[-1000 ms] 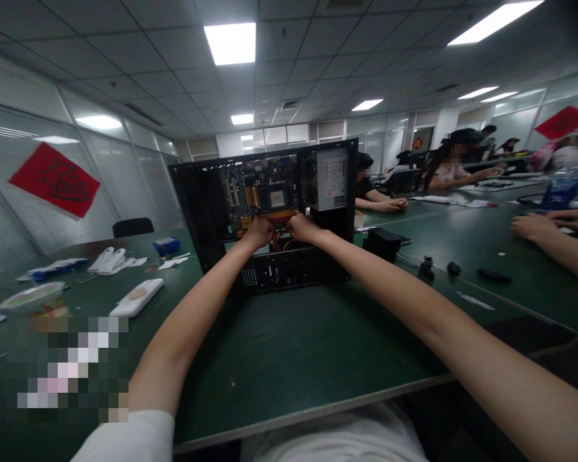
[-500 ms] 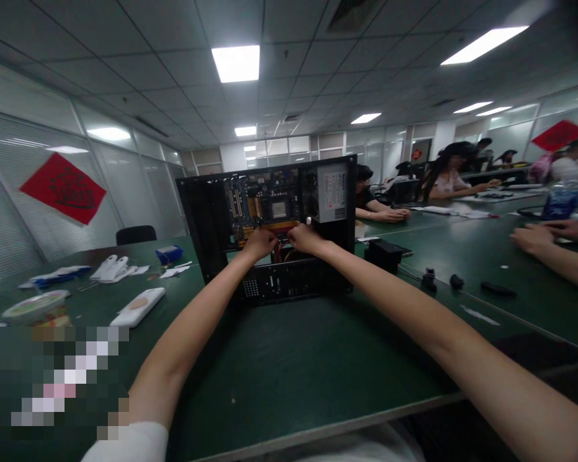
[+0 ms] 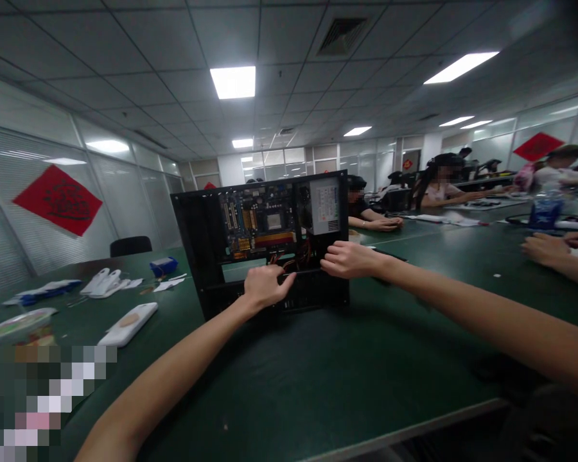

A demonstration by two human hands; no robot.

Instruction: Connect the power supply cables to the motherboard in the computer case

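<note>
An open black computer case [image 3: 197, 256] stands upright on the green table [image 3: 318, 372], its motherboard [image 3: 260, 221] and grey power supply [image 3: 325, 205] facing me. Red and orange cables [image 3: 296, 256] hang in the case's lower middle. My left hand [image 3: 264, 287] rests on the case's lower front rail, fingers curled over it and thumb pointing right. My right hand [image 3: 349, 258] is at the case's right wall, level with the cables. Its fingers stretch left, loosely apart, with nothing visible in them.
On the left lie a white phone-like case [image 3: 128, 323], white parts [image 3: 103, 282], a blue box [image 3: 164, 265] and a bowl [image 3: 17, 323]. Other people sit along the tables at right; someone's hands [image 3: 544, 247] rest nearby. A black chair [image 3: 130, 245] stands behind.
Both hands have drawn back out of the case's interior. The left dropped to the lower rail and the right moved to the right wall. The camera tilted up slightly.
</note>
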